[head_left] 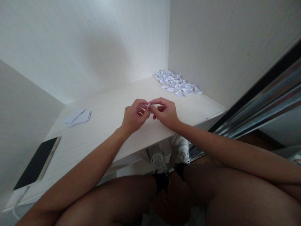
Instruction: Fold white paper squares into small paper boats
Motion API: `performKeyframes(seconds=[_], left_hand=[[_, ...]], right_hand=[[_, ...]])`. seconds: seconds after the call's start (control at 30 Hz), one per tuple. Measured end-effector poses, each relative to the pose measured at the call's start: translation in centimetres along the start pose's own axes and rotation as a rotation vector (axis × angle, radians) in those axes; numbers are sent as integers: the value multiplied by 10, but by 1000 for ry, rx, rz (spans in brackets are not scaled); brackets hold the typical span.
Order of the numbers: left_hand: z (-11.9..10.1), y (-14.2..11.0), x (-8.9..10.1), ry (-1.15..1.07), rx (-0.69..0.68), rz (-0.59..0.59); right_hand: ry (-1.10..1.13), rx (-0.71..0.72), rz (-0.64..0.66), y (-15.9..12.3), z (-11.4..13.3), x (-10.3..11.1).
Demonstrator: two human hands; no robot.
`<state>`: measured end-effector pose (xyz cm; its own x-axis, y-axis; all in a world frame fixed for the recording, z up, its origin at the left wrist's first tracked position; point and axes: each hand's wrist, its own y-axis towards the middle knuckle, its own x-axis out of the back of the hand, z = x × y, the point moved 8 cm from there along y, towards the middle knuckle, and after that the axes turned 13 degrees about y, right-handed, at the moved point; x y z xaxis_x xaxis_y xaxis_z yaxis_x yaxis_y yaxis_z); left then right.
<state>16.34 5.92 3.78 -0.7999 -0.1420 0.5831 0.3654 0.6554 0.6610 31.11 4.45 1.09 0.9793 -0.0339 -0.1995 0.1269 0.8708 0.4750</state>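
Both of my hands meet above the front part of a white shelf (110, 125). Thumb and fingertips of my left hand (136, 115) pinch a small folded piece of white paper (149, 106). From the other side my right hand (164, 112) pinches the same paper. Most of it is hidden by the fingers, so its full shape cannot be made out. Several small folded paper boats (174, 82) lie in a heap at the back right corner, beyond my right hand. To the left of my hands rests a small stack of flat white paper sheets (78, 118).
A tablet-like device with a dark screen (36, 163) lies at the shelf's left end, a white cable (17, 207) beside it. Pale panels rise behind and at both sides. A dark-edged metal frame (254, 88) stands right. My shoes (158, 160) are below the front edge.
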Motion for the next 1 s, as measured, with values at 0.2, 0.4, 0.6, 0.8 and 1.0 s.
performKeyframes(seconds=[0.2,0.4,0.6,0.8,1.0], left_hand=[[0,-1,-1,1,4,4],[-1,-1,-2,6,-29,11],[-5,0,1,45,-58,6],[-8,0,3,77,-70,-2],[-6,0,1,66,-57,10]], right_hand=[[0,-10,-8,-1,0,0],[90,-25,-16,1,0,-1],[214,-147,-20,2,-5,-2],[263,-197,9,3,-8,-4],[249,-190,11,2,-7,-4]])
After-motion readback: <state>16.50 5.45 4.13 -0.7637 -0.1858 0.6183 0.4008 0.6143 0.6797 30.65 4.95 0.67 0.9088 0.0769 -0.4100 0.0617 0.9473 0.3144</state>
